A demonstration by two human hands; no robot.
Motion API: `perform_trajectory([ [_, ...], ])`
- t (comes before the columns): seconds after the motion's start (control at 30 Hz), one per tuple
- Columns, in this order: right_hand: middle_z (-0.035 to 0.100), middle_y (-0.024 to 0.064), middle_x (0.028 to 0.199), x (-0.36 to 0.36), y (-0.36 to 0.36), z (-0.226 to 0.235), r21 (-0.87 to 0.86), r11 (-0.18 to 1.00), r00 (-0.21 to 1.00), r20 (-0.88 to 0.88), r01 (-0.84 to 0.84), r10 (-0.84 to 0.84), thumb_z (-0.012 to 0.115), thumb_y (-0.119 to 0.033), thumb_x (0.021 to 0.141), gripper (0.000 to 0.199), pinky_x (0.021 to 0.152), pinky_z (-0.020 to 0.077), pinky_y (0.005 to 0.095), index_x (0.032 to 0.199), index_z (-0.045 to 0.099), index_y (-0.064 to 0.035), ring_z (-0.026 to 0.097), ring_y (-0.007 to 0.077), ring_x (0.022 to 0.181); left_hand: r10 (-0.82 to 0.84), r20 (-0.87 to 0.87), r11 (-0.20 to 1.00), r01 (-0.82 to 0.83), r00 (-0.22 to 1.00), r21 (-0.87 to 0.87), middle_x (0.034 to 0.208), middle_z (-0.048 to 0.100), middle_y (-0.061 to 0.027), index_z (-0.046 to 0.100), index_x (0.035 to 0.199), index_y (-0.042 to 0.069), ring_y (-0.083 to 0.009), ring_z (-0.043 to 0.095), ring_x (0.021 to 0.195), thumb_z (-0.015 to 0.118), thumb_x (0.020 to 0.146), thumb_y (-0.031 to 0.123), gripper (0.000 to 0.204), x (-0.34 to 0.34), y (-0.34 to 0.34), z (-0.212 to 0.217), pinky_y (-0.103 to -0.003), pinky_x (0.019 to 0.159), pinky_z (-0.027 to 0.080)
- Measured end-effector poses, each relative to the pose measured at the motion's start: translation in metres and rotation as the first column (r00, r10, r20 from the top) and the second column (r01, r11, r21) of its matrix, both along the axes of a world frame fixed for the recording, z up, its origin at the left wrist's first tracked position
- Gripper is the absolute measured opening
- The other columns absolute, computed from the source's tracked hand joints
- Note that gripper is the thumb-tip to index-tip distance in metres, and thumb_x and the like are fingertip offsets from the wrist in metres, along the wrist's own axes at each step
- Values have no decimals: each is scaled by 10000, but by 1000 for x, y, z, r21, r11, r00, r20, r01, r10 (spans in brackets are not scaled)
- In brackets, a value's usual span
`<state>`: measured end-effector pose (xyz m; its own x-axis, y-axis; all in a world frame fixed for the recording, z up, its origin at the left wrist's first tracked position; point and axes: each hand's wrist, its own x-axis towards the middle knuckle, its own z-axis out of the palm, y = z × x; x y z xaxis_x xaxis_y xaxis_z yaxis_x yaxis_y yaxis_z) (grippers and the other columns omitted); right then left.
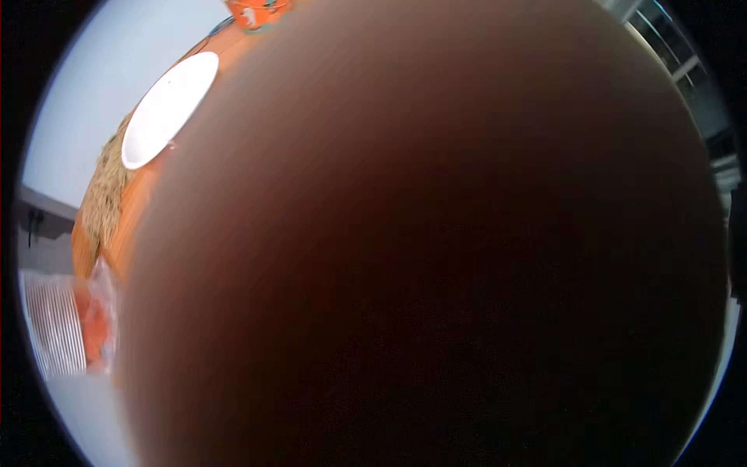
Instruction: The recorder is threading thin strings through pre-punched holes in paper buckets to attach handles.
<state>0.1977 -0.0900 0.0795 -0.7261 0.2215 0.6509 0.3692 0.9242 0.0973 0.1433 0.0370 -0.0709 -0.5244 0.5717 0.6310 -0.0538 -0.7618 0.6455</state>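
Observation:
A dark brown, out-of-focus shape (436, 233) fills most of the head view, very close to the lens. It could be a hand, but no fingers or outline show, and I cannot tell which hand it would be. Neither my left hand nor my right hand can be made out, nor anything they hold. Past its left edge, a white oval dish (170, 109) rests on an orange-brown wooden table (134, 204).
Straw-like tan material (103, 194) lies along the table beside the dish. An orange container (258, 14) stands at the far end. At the lower left is a ribbed, pale stack (56, 323) next to clear plastic wrapping (103, 300). A window frame (685, 68) shows at upper right.

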Motion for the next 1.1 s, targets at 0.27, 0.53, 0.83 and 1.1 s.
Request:
perform_trajectory([
  [0.27, 661, 44, 827, 4, -47, 20, 92, 992, 962, 267, -86, 59, 635, -193, 765, 86, 770, 462, 425, 816, 616, -126, 652, 247, 847, 191, -173, 967, -215, 966, -133, 1218, 468, -111, 337, 1436, 57, -102, 513, 849, 669, 881, -21, 651, -9, -53, 12, -221, 741, 435],
  [0.53, 668, 62, 855, -5, -86, 34, 156, 962, 883, 450, -223, 132, 630, -182, 768, 101, 784, 473, 428, 837, 628, -109, 653, 255, 865, 188, -201, 970, -213, 962, -113, 1204, 434, -121, 330, 1415, 11, -94, 504, 841, 680, 866, -29, 652, -19, -70, 16, -195, 696, 428],
  [0.83, 676, 83, 885, 19, -111, 52, 287, 895, 767, 636, -341, 89, 625, -170, 771, 121, 799, 485, 431, 860, 642, -91, 655, 264, 886, 251, -195, 965, -261, 948, -25, 1187, 447, -130, 393, 1380, -12, -94, 505, 849, 677, 856, -12, 596, -26, -95, 28, -226, 751, 429],
  [1.1, 683, 102, 913, 46, -125, 68, 378, 869, 712, 701, -320, -43, 621, -160, 774, 141, 813, 495, 434, 881, 654, -74, 656, 272, 904, 246, -133, 968, -250, 960, -16, 1194, 443, -115, 386, 1380, -1, -86, 501, 826, 679, 873, -2, 585, -38, -101, 39, -209, 724, 426],
])
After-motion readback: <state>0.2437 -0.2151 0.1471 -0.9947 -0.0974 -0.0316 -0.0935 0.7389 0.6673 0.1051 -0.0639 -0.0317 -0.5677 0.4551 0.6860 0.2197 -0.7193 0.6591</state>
